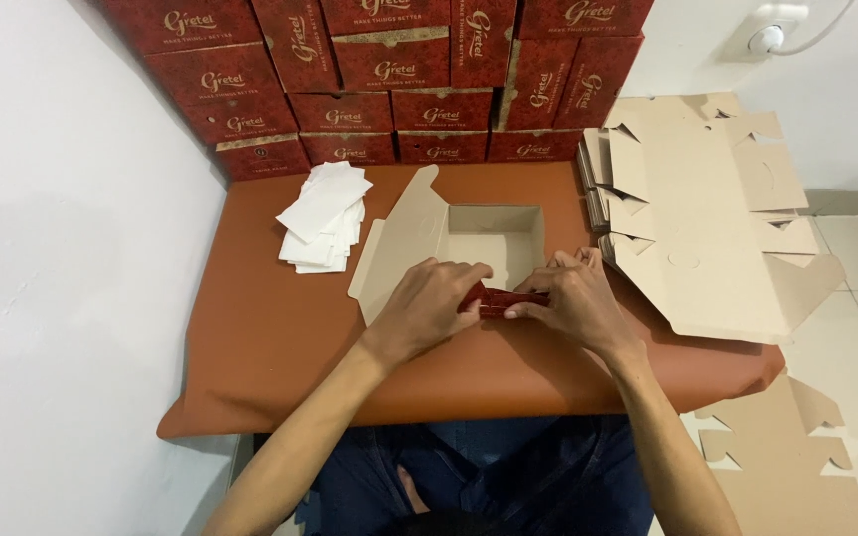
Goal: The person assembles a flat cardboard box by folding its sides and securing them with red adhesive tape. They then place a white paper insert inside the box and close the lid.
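A half-folded cardboard box (494,243), red outside and plain brown inside, sat open at the centre of an orange-brown table (270,347). Its near wall was pinched by both hands: the left hand (429,303) curled shut over the wall's red edge, the right hand (573,298) clamped on the same edge at the box's right corner. A brown flap lay spread at the box's 9 o'clock. White paper sheets (325,218) were piled at 10 o'clock. Finished red boxes (389,69) were stacked at 12 o'clock. Flat unfolded cardboard blanks (707,218) lay at 3 o'clock.
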